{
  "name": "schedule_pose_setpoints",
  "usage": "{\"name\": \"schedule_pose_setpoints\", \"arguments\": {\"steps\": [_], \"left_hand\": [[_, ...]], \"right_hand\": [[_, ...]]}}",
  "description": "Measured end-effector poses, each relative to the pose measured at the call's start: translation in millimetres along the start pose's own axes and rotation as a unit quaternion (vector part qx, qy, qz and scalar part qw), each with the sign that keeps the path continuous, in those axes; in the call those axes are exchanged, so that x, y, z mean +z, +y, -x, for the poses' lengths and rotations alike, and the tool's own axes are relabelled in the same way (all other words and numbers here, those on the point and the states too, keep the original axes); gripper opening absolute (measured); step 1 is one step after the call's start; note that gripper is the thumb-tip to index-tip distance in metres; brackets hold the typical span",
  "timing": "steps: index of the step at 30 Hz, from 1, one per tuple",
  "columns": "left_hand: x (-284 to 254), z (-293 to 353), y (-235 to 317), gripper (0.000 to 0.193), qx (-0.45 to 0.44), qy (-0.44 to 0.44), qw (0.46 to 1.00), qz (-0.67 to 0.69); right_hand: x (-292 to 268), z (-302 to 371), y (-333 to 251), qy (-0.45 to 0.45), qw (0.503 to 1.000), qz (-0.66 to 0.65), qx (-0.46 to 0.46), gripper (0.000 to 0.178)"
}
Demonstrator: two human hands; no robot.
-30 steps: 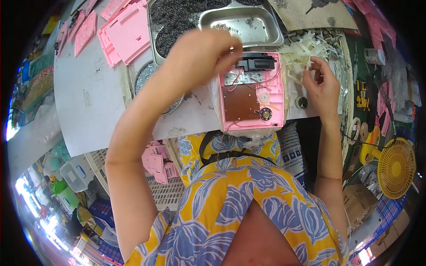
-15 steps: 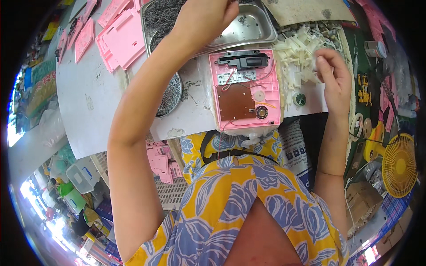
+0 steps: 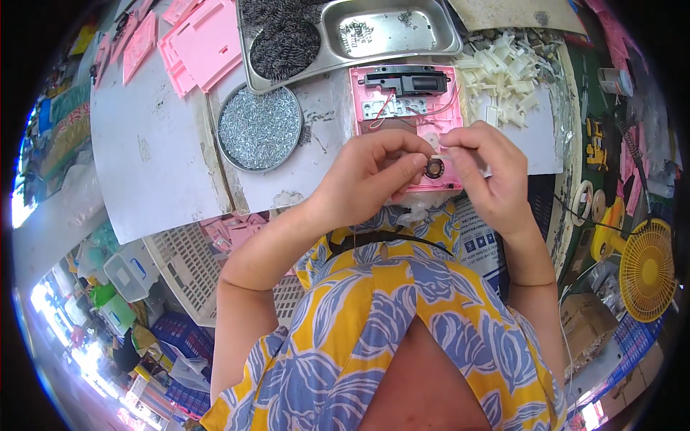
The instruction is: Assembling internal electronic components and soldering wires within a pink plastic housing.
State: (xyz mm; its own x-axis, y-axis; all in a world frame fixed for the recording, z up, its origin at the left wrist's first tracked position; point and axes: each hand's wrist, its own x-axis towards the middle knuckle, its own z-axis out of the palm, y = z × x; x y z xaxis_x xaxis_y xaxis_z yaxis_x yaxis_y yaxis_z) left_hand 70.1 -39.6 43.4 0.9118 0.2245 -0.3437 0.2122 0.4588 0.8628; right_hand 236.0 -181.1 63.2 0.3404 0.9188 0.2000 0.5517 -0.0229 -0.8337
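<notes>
Left hand [image 3: 381,169]: thumb and forefinger drawn close at the tips over the case's near half; whether they grip anything I cannot tell.
Right hand [image 3: 489,172]: thumb and forefinger narrow, tips facing the left hand's; its grip is likewise unclear.
White piece [image 3: 440,156]: between the two hands' fingertips, above the case; probably very light, stiff plastic, easily dropped, best pinched by its edges.
Case [image 3: 451,128]: beneath both hands, reaching away beyond them; pink, open, likely light and rigid. Its side walls look the safest hold.
Wires [image 3: 440,110]: beyond the fingertips, thin and loose; probably fragile, so no place to pull.
Speaker [image 3: 434,169]: just below the fingertips, round; likely poor to press at its middle.
Pile [image 3: 503,79]: beyond the right hand, white parts, tangled enough to hide single shapes.
Board [image 3: 392,125]: brown, mostly hidden under the left hand.
Hard to see: the white piece's outline, lost among fingertips; the left hand's curled fingers; the case's near left corner, covered by that hand.
</notes>
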Motion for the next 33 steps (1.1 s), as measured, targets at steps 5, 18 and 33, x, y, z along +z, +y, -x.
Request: {"name": "schedule_pose_setpoints", "arguments": {"steps": [5, 18, 33], "left_hand": [[-4.5, 3.5, -7.1, 0.019, -0.015, -0.005, 1.0, -0.002], [11.4, 14.3, 15.6, 0.019, -0.106, -0.052, 0.992, -0.038], [-10.0, -1.7, -20.5, 0.028, 0.277, 0.04, 0.785, -0.553]], "right_hand": [[-1.1, 1.1, -4.7, -0.086, 0.995, -0.037, -0.04, 0.009], [-37.0, 23.6, 0.2, -0.151, 0.988, 0.025, -0.023, 0.037], [-28.2, 6.2, 52.4, -0.029, 0.99, 0.139, -0.026, 0.027]]}}
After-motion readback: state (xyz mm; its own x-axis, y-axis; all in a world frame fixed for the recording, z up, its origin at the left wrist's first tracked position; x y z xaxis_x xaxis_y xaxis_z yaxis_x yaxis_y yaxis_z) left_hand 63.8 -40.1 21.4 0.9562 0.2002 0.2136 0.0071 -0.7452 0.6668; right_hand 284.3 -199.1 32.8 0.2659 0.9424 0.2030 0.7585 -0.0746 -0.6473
